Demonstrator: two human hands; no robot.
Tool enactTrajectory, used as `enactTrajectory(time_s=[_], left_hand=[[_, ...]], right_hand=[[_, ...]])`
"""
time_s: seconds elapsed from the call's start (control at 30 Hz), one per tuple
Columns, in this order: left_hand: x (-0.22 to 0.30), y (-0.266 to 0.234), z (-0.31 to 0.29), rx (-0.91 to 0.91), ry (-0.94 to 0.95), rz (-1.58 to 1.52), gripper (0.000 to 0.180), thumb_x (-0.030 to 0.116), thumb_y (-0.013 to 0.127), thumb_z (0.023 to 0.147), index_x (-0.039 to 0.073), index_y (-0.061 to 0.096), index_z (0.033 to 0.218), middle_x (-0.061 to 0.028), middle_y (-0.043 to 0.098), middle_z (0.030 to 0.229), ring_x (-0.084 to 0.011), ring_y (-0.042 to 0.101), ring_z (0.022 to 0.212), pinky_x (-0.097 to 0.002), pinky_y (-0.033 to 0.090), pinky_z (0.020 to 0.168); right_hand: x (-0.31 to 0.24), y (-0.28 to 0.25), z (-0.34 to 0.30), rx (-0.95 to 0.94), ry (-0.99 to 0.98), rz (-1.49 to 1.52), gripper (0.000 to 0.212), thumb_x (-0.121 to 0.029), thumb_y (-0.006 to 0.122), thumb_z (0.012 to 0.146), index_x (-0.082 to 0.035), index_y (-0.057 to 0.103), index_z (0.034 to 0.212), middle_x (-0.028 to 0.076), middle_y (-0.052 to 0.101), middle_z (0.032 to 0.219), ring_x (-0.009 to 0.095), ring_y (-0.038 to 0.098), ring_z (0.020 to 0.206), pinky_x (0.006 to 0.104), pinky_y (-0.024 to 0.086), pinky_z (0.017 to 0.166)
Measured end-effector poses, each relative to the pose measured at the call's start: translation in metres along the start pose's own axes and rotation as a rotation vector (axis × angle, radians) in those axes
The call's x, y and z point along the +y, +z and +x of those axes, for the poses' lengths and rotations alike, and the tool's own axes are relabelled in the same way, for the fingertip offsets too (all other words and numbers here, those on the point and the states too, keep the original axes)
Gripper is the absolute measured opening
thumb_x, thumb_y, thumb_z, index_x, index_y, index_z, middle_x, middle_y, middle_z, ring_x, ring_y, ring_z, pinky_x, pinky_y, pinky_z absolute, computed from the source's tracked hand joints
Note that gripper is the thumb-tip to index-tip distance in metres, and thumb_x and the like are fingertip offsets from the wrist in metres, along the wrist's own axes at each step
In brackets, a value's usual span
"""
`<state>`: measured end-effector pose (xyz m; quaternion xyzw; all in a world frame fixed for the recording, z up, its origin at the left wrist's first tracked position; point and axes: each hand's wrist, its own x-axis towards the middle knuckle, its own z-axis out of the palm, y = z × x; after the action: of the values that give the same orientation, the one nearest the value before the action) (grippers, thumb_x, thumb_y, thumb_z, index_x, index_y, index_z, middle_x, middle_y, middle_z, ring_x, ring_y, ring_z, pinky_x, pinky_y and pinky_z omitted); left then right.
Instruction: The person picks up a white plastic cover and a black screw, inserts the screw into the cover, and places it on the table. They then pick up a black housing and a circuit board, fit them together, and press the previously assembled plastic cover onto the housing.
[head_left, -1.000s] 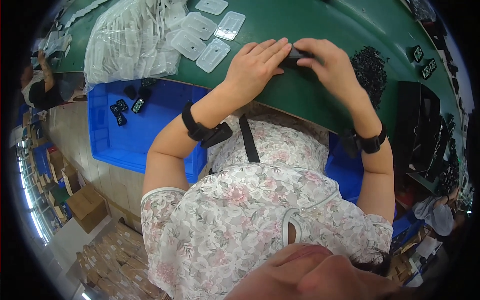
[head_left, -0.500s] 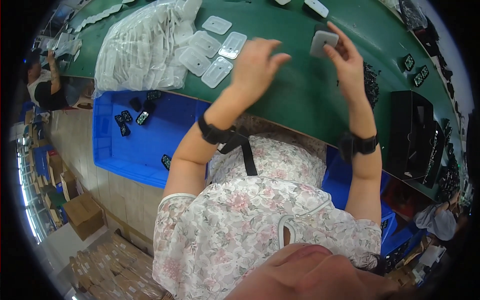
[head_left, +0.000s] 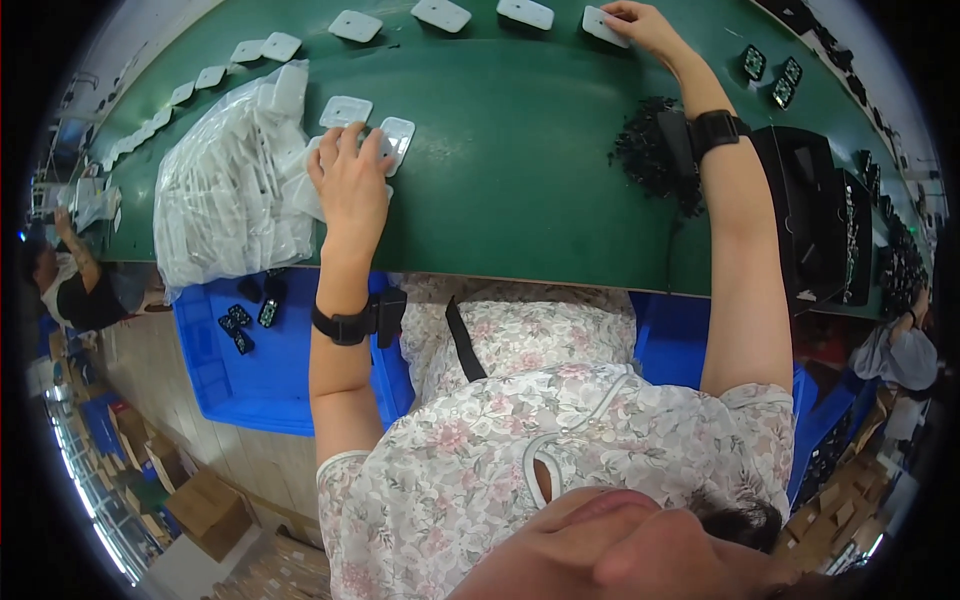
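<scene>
My right hand (head_left: pixel 650 28) is stretched to the far side of the green table (head_left: pixel 500 180), its fingers closed on the edge of a white rounded-rectangular cover (head_left: pixel 603 28). That piece stands at the right end of a spaced row of similar white pieces, among them a white piece (head_left: pixel 526 13). Nearer me on the left, my left hand (head_left: pixel 352 185) reaches with spread fingers over several loose white covers (head_left: pixel 397 140), partly hiding them. Another loose cover (head_left: pixel 346 111) lies just beyond its fingertips. A clear plastic bag (head_left: pixel 235 180) full of white covers lies beside that hand.
A pile of small black parts (head_left: pixel 650 155) lies by my right forearm, near a black open box (head_left: pixel 805 220). Black cases with green circuit boards (head_left: pixel 754 62) sit at the far right. Below the table edge, a blue bin (head_left: pixel 290 380) holds several dark cases. Other people work at both sides.
My right hand has carried the white cover with a dark part to the row's right end. My left hand has moved left onto the loose covers. The view has shifted.
</scene>
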<state>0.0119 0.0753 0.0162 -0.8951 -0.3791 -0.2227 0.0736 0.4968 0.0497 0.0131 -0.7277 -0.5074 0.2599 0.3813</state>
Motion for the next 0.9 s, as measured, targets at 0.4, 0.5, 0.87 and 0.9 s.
enactTrajectory(time_s=[0.4,0.5,0.87,0.9], left_hand=[[-0.009,0.012,0.01,-0.073,-0.083,-0.228,0.046,0.01,0.071,0.075,0.003,0.056,0.118,-0.0122,0.057,0.105,-0.0333,0.049,0.101,-0.0457,0.037,0.088],[-0.008,0.014,0.014,-0.085,-0.047,-0.33,0.049,0.011,0.074,0.072,0.004,0.057,0.117,-0.0109,0.058,0.101,-0.0328,0.049,0.099,-0.0442,0.039,0.085],[0.051,0.012,0.016,0.0,-0.004,-0.734,0.031,0.006,0.07,0.078,0.006,0.061,0.107,-0.011,0.061,0.089,-0.0263,0.057,0.079,-0.0351,0.047,0.069],[0.059,0.009,0.014,-0.019,-0.067,-0.842,0.026,0.005,0.068,0.081,0.005,0.063,0.106,-0.012,0.062,0.087,-0.0244,0.059,0.071,-0.0331,0.048,0.064]], right_hand=[[-0.119,0.025,-0.19,0.091,-0.14,-0.805,0.036,-0.026,0.071,0.08,-0.008,0.059,0.11,0.007,0.061,0.097,0.024,0.061,0.087,0.0339,0.049,0.074],[-0.112,0.048,-0.229,0.126,-0.262,-0.832,0.038,-0.025,0.072,0.076,-0.007,0.058,0.107,0.009,0.056,0.089,0.029,0.058,0.088,0.0376,0.049,0.075],[-0.097,0.073,-0.229,0.358,-0.361,-0.643,0.01,-0.008,0.069,0.078,-0.004,0.063,0.084,0.007,0.055,0.081,0.025,0.057,0.078,0.0326,0.046,0.068],[-0.097,0.074,-0.229,0.379,-0.311,-0.565,0.008,-0.007,0.068,0.079,-0.003,0.063,0.083,0.006,0.057,0.08,0.021,0.058,0.075,0.0302,0.045,0.066]])
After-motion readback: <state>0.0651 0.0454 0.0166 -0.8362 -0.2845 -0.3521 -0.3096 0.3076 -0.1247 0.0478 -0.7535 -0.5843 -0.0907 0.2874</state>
